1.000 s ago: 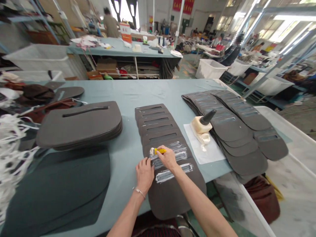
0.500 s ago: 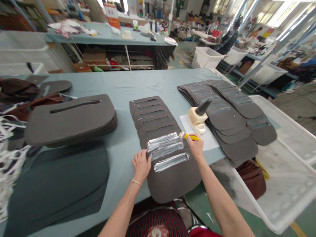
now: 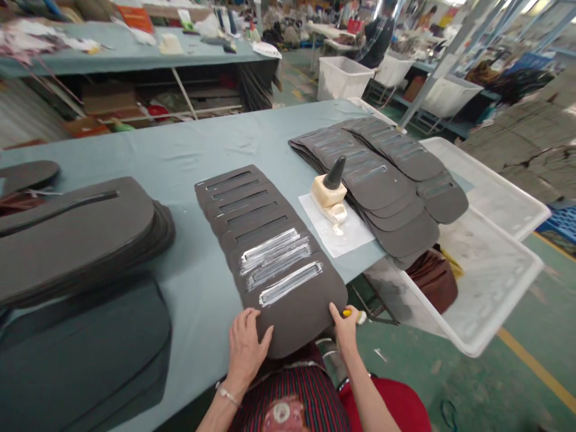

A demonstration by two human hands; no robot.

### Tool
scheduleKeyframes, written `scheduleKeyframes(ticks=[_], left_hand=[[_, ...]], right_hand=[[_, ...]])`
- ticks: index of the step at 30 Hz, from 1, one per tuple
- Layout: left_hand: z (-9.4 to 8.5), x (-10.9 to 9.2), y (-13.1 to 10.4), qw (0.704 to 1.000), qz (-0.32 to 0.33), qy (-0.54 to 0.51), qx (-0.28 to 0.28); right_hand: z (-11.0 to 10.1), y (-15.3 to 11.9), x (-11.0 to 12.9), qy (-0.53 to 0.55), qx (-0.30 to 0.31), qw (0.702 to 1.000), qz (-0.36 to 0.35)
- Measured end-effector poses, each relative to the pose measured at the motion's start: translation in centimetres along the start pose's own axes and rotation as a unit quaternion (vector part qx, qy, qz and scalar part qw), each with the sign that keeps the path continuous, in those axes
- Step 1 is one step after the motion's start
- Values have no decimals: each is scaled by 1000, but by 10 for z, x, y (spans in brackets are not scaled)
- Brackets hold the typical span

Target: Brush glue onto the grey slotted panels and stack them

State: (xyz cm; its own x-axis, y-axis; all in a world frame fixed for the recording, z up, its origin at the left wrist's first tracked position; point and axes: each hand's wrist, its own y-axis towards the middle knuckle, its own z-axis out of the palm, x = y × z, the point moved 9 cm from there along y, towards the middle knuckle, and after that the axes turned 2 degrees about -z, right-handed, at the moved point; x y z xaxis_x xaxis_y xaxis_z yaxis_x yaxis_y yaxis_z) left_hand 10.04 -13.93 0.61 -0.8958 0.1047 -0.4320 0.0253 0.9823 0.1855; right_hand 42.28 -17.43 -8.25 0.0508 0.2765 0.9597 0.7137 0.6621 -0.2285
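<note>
Head view shows a row of overlapping dark grey-brown panels [image 3: 297,324] lying on the blue-green table [image 3: 189,135], fanned so that each leaves a strip with a long, narrow slot uncovered. The nearest panel is the most exposed, a broad matt piece with rounded corners, its front end reaching the table's near edge by the person's lap. Around the three nearest slots runs a white, wet-looking coating, streaky and uneven, glossy in places and thinned to grey in others; the farther slots have mostly plain dark borders. The left hand [image 3: 245,343] rests at the nearest panel's left edge, its fingers extended close together and the thumb spread away from them over the surface. The right hand [image 3: 345,329] is at the opposite front corner, thumb against the panel's edge and the other fingers curled around a yellow-handled brush [image 3: 347,313], whose whitened bristles point outward to the right, clear of the panels; whether those fingers also grip the panel from beneath cannot be told. Just right of the row, a cream container [image 3: 327,192] with a black cone stands on a white sheet [image 3: 339,245] smeared with a pale substance.
</note>
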Motion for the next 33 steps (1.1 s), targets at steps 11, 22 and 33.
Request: scheduleKeyframes(ticks=[11, 22, 33], left_hand=[[1, -7, 0, 1000, 5, 26, -2], [3, -6, -11, 999, 36, 21, 12], [-10, 3, 2, 1000, -8, -1, -11]], right_hand=[[7, 1, -10, 154, 21, 988, 7], [6, -1, 1, 93, 43, 994, -25], [-41, 7, 51, -74, 14, 994, -79]])
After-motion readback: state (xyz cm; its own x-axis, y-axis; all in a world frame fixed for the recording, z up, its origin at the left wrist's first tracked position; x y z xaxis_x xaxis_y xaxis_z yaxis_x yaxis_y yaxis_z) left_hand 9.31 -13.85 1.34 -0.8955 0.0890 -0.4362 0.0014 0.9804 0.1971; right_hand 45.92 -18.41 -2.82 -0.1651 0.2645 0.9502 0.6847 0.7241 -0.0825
